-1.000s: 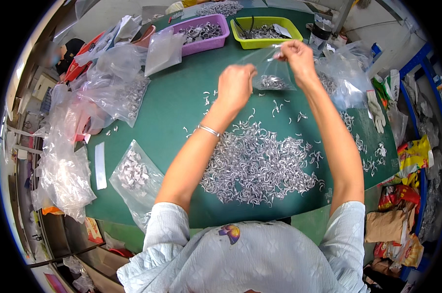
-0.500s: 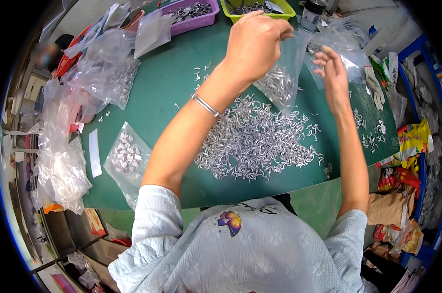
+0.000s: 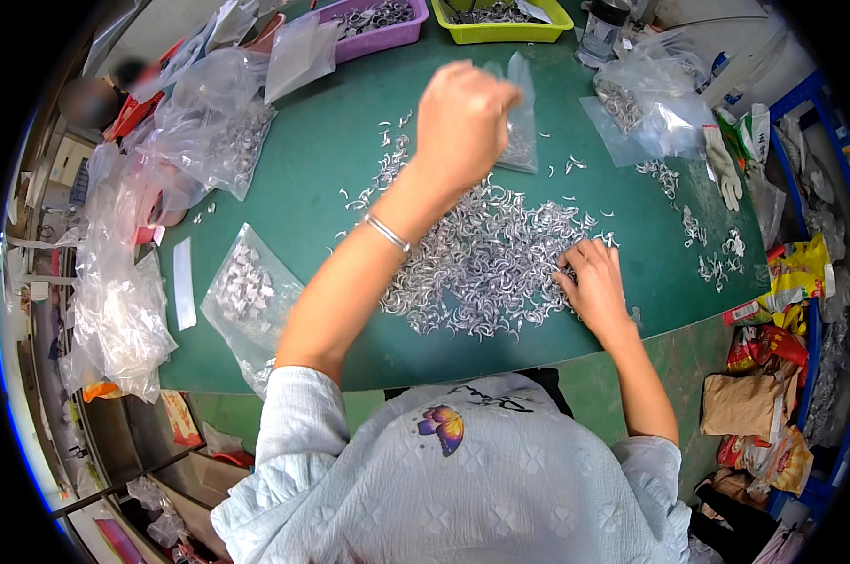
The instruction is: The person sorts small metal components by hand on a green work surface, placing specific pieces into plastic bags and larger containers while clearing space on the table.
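Observation:
A pile of small curved silver metal pieces (image 3: 481, 258) spreads over the green table in front of me. Above its far edge, my left hand (image 3: 467, 122), slightly blurred, is closed on a clear plastic bag (image 3: 522, 127). Some of the metal pieces show in the bag's lower part, while my hand covers much of its left side. At the pile's right edge, my right hand (image 3: 594, 282) rests palm down. Its bent fingers are apart and touch the outer pieces; nothing shows held in them.
Left lies a clear bag of small pale pieces (image 3: 248, 287) beside a white strip (image 3: 183, 282). Purple (image 3: 380, 38) and yellow-green (image 3: 500, 30) baskets stand at the back. Far right are another filled bag (image 3: 636, 108), a clear jar (image 3: 599, 38) and a glove (image 3: 723, 169).
My left hand has moved left and nearer with the bag, from over the pile's far right. My right hand has come down from beside the bag to the pile's right edge.

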Demonstrator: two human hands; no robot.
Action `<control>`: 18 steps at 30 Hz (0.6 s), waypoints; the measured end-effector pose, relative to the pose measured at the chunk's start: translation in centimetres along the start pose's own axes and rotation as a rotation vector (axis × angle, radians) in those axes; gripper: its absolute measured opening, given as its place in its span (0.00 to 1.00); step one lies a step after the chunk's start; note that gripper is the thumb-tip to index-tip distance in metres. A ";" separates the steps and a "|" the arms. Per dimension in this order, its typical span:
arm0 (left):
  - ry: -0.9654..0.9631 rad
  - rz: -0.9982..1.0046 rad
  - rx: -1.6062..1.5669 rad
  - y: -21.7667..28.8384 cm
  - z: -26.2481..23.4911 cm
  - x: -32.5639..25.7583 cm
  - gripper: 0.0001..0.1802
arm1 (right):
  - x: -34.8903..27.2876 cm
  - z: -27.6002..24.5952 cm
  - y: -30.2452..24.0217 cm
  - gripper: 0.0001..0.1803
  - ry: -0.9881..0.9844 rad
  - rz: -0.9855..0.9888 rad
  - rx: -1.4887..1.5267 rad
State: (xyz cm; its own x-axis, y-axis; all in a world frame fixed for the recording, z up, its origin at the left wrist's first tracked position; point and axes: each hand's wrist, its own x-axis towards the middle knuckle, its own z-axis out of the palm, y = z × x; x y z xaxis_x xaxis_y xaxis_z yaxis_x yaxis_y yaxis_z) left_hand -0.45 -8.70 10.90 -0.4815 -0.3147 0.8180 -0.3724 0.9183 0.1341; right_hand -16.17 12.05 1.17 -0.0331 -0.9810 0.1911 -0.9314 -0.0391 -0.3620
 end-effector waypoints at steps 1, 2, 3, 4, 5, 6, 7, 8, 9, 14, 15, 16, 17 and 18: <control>-0.054 0.004 0.008 0.1 0.4 -1.5 0.06 | -0.2 0.4 -0.3 0.09 0.049 0.004 -0.044; -0.042 -0.054 -0.030 0.4 0.6 -2.9 0.05 | -0.3 0.5 -0.7 0.08 0.085 -0.037 -0.085; -0.031 -0.111 -0.072 0.9 0.8 -4.3 0.04 | -0.3 0.6 -0.7 0.07 0.078 -0.034 -0.076; -0.021 -0.167 -0.119 1.5 0.7 -5.0 0.04 | -0.5 0.7 -0.6 0.06 0.073 -0.026 -0.069; -0.061 -0.163 -0.139 1.9 0.4 -5.4 0.03 | -0.6 0.9 -0.5 0.06 0.067 -0.017 -0.061; -0.096 -0.162 -0.156 2.3 -0.2 -5.4 0.03 | -0.6 0.8 -0.3 0.05 0.090 -0.021 -0.035; -0.131 -0.160 -0.172 2.5 -0.7 -5.5 0.02 | -0.6 0.6 -0.2 0.05 0.113 -0.024 -0.009; -0.162 -0.139 -0.175 2.5 -0.8 -5.7 0.02 | -0.6 0.5 0.0 0.04 0.135 -0.027 0.017; -0.189 -0.117 -0.169 2.4 -1.1 -5.8 0.02 | -0.4 0.2 0.1 0.04 0.141 0.030 0.105; -0.100 -0.363 -0.210 1.8 -1.3 -6.2 0.07 | 1.8 -2.2 -0.4 0.02 0.149 0.242 0.666; -0.068 -0.399 -0.165 1.6 -1.1 -6.1 0.07 | 2.6 -2.6 -0.7 0.03 0.165 0.254 0.773; -0.036 -0.436 -0.120 1.6 -1.1 -6.0 0.08 | 3.6 -3.1 -1.2 0.03 0.178 0.235 0.854; -0.003 -0.473 -0.073 1.4 -1.1 -5.8 0.08 | 4.8 -3.7 -1.8 0.04 0.217 0.194 0.893; -0.016 -0.508 -0.039 1.2 -0.8 -5.7 0.09 | 6.1 -4.3 -2.8 0.05 0.256 0.159 0.928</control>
State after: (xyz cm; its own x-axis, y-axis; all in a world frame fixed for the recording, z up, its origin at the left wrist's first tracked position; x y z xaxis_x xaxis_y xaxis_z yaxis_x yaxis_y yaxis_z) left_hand 2.49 -5.58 6.86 -0.2598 -0.7273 0.6353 -0.5328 0.6566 0.5338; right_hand -15.33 6.98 7.25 -0.3135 -0.9212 0.2305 -0.2568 -0.1514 -0.9545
